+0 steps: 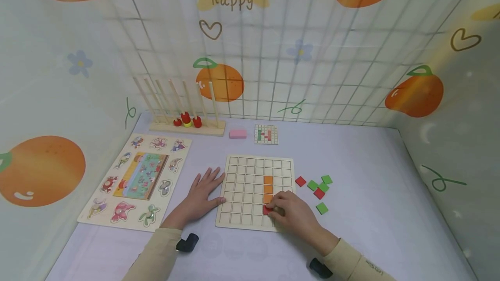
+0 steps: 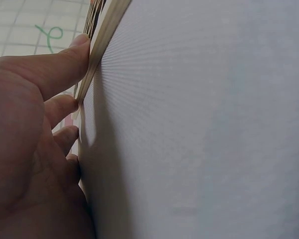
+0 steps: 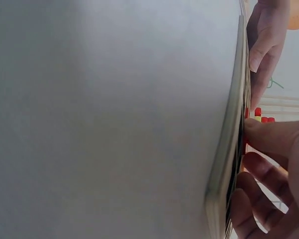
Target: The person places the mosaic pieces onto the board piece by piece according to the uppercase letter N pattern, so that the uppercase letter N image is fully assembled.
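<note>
A wooden grid board point(image 1: 244, 185) lies flat on the table. Orange square tiles point(image 1: 268, 180) fill a run of cells in one column on its right side. My right hand point(image 1: 293, 214) is over the board's lower right, its thumb and fingertips pinching a red square tile point(image 1: 266, 211) at the lower end of that column. The fingers cover part of this tile; in the right wrist view only a sliver of red shows by the thumb point(image 3: 268, 137). With fingers spread, my left hand point(image 1: 197, 200) rests on the table, its thumb point(image 2: 64, 64) touching the board's left edge.
Loose green tiles point(image 1: 322, 208) and red tiles point(image 1: 300, 181) lie right of the board. Behind it are a small pattern card point(image 1: 273, 141) and a pink block point(image 1: 238, 134). A pegged bead stand point(image 1: 215, 129) and an animal puzzle board point(image 1: 129, 142) stand on the left.
</note>
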